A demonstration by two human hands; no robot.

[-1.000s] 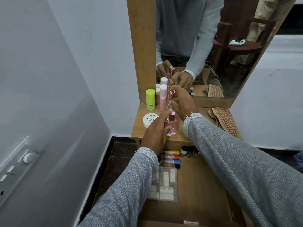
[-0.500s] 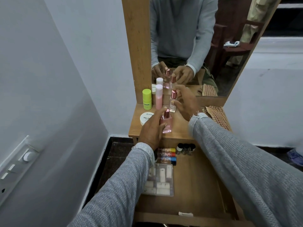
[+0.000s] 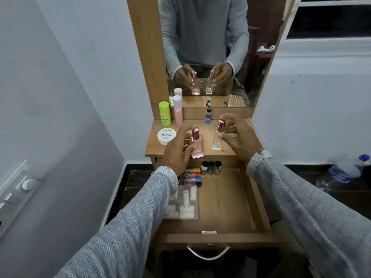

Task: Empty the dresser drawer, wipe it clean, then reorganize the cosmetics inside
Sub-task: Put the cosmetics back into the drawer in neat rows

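I have my left hand [image 3: 177,151] curled around the pink bottle [image 3: 196,145], fingers and thumb pinching its body near the front edge of the counter [image 3: 154,147]. The bottle stands upright, long axis vertical, rose-gold cap pointing up. My right hand [image 3: 240,137] pinches the clear bottle [image 3: 217,137] between thumb and fingertips; it also stands upright with its metallic pink cap on top, just right of the pink one, the two apart. I cannot tell whether either base touches the wood.

To the left lies a white round jar [image 3: 166,136]; its lid reads "ZUDIO" and "NAIL POLISH", with smaller print I cannot read. Behind it stand a lime green tube [image 3: 165,113] and a pink tube [image 3: 177,110], and a small blue spray bottle [image 3: 208,113] stands by the mirror [image 3: 200,37].

Below, the open drawer [image 3: 226,199] holds lip balm tubes [image 3: 190,176] lying sideways, three small dark-capped bottles [image 3: 211,167] and a clear plastic case [image 3: 183,202].
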